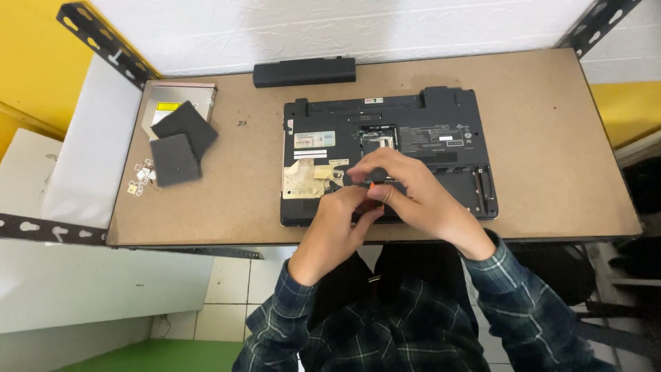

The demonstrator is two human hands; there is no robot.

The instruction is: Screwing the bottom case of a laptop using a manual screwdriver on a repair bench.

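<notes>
A black laptop (441,131) lies bottom side up on the brown table (551,138), with some covers off and an open bay near its middle. My right hand (413,193) grips a screwdriver with a black and orange handle (368,180) over the laptop's front part. My left hand (337,224) comes up from below and pinches the lower end of the same tool. The tip of the screwdriver is hidden by my fingers.
A long black battery (304,71) lies at the table's back edge. At the back left sits a silver optical drive (172,103) with two dark foam pads (180,141) on and beside it, and several small white parts (141,176) nearby. Metal shelf struts cross the corners.
</notes>
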